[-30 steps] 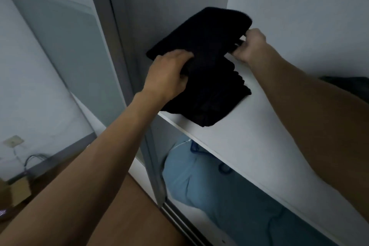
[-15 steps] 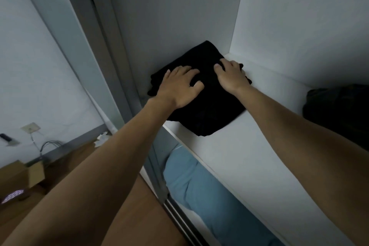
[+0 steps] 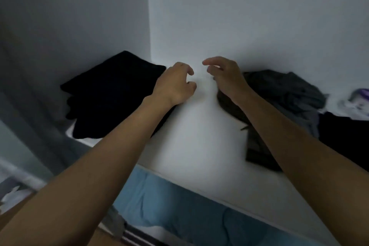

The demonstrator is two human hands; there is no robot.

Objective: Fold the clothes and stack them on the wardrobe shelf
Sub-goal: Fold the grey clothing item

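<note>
The left hand [image 3: 175, 84] and right hand [image 3: 225, 75] are hovering loosely curled, holding nothing. The folded black stack [image 3: 111, 96] is lying just left of the left hand, near the shelf [image 3: 195, 130] edge, where a brushing forearm could be dragging it off.

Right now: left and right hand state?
Left hand: open, loosely curled, holding nothing.
Right hand: open, loosely curled, holding nothing.

Folded black stack [image 3: 111, 94] lies flat on white shelf [image 3: 195, 136], just left of my left hand [image 3: 175, 84]. Crumpled grey heap [image 3: 289, 94] sits right of my right hand [image 3: 225, 76].
</note>
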